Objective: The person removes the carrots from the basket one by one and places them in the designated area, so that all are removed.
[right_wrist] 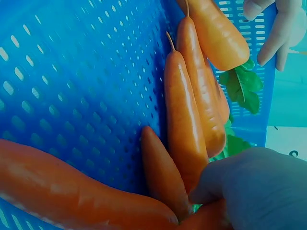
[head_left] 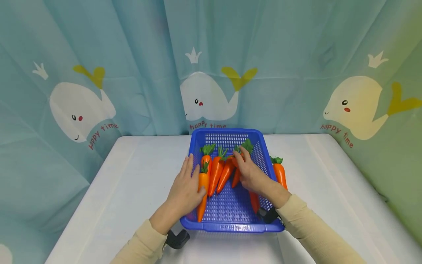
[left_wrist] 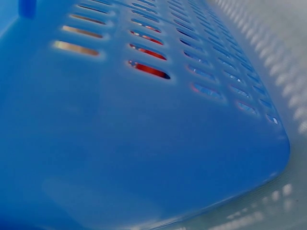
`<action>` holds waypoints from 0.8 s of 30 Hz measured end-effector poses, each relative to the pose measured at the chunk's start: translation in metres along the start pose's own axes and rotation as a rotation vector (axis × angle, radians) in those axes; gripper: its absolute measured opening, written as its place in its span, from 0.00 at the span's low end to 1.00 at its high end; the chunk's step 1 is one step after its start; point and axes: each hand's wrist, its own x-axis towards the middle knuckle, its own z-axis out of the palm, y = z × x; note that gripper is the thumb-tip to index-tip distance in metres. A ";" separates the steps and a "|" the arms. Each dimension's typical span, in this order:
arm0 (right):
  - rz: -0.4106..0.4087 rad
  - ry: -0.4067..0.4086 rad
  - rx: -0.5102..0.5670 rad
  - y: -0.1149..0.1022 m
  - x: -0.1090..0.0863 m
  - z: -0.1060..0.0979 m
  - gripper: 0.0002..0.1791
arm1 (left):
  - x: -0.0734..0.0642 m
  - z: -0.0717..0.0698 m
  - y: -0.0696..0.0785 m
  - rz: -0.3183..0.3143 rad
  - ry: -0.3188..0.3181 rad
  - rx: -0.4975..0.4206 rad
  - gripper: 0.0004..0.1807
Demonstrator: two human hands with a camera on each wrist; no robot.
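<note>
A blue perforated plastic basket point(head_left: 227, 228) holds several orange carrots with green tops. My left hand point(head_left: 186, 187) rests along its left rim with fingers extended, the thumb beside a lighter orange carrot point(head_left: 202, 198). Inside the basket, my right hand point(head_left: 254, 175) curls its fingers round the leafy end of a carrot point(right_wrist: 208, 216), which it mostly hides. Next to that hand, in the right wrist view, are a slim carrot point(right_wrist: 163, 167) and a row with a long carrot point(right_wrist: 182, 120). Another large carrot point(right_wrist: 72, 187) lies below the right wrist.
One carrot point(head_left: 280, 174) lies outside the basket, against its right side on the white table point(head_left: 141, 183). A blue curtain point(head_left: 283, 44) with whale prints hangs behind the table. The left wrist view is filled by the basket's outer wall point(left_wrist: 120, 143).
</note>
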 end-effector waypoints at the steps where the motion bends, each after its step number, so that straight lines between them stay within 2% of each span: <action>1: 0.006 -0.001 0.002 0.000 0.000 0.000 0.43 | 0.000 0.000 0.000 0.000 -0.001 -0.003 0.37; 6: 0.006 0.010 -0.008 0.001 0.000 0.000 0.40 | 0.001 0.000 0.000 -0.001 -0.009 -0.002 0.36; 11: -0.046 0.052 -0.040 0.002 0.001 0.002 0.36 | 0.002 0.002 -0.001 -0.008 -0.014 -0.005 0.35; 17: -0.061 0.027 -0.075 0.002 0.002 0.000 0.34 | 0.002 0.003 0.000 -0.008 -0.015 -0.018 0.34; 24: -0.042 0.014 -0.059 0.000 0.004 -0.003 0.32 | 0.002 0.001 -0.001 0.001 0.006 -0.005 0.33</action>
